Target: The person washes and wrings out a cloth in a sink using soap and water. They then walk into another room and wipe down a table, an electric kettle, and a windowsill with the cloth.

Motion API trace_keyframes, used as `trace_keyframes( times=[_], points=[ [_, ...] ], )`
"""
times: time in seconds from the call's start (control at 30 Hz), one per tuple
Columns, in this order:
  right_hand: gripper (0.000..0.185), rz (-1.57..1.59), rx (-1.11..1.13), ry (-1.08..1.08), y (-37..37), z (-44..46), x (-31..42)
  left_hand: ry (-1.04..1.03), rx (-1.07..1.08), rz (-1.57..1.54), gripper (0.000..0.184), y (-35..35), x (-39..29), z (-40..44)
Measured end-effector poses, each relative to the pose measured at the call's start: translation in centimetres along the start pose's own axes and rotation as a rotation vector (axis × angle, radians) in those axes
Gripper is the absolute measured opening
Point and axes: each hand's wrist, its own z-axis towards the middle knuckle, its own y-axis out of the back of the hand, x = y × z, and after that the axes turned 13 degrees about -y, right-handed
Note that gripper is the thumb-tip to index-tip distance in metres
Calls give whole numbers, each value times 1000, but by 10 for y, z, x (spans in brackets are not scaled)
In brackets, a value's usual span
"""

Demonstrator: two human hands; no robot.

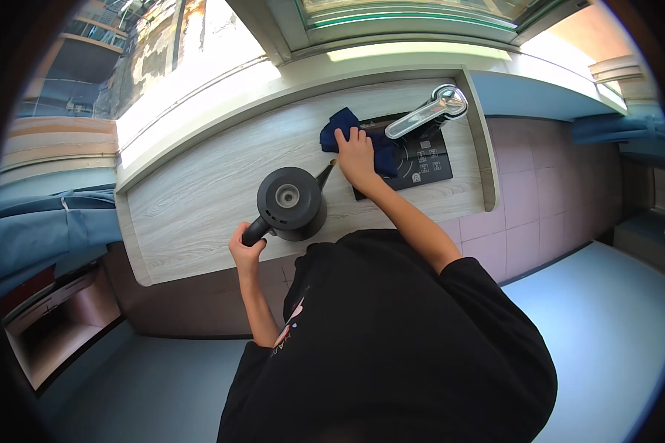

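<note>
My left hand (247,249) is closed around the handle of a dark grey kettle (292,203) with a round lid and a thin spout pointing right. The kettle appears upright over the wood-grain tabletop; whether its base touches is hidden. My right hand (357,159) presses on a dark blue cloth (336,138), its fingers bent over the fabric. Part of this cloth lies across a black electric hob panel (437,159) with white control markings. Just right of the cloth, a shiny chrome spout arm (430,112) reaches over the panel.
A raised rim (273,96) runs along the back of the tabletop (192,214), and a side board (480,140) closes its right end. Windows stand behind. Blue curtains (52,229) hang at left, above an open wooden compartment (70,325). Pinkish floor tiles (539,177) lie at right.
</note>
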Motion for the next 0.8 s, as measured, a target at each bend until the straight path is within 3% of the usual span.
trace_keyframes(
  times=[0.2, 0.33, 0.43, 0.5, 0.53, 0.6, 0.7, 0.8],
  points=[
    [38, 116, 154, 228, 35, -48, -18, 8, -91, 11, 16, 13, 6, -5],
    [39, 168, 284, 263, 68, -79, -42, 0, -133, 18, 16, 14, 8, -6],
    [31, 128, 630, 115, 88, -70, -70, 24, -153, -30, 16, 11, -5, -7],
    [26, 123, 643, -23, 100, -40, -79, 29, -139, -19, 16, 12, -7, -8],
    [26, 139, 573, -115, 118, -19, -71, 31, -130, -15, 16, 11, -7, -8],
    [26, 213, 226, -167, 119, 4, -62, 30, -119, -43, 16, 9, -6, -6],
    [25, 373, 27, -81, 91, 16, -65, 14, -101, -54, 17, 2, -3, -2],
    [32, 61, 142, -35, 51, 5, -96, 4, -83, -84, 17, -11, -9, 0]
  ],
)
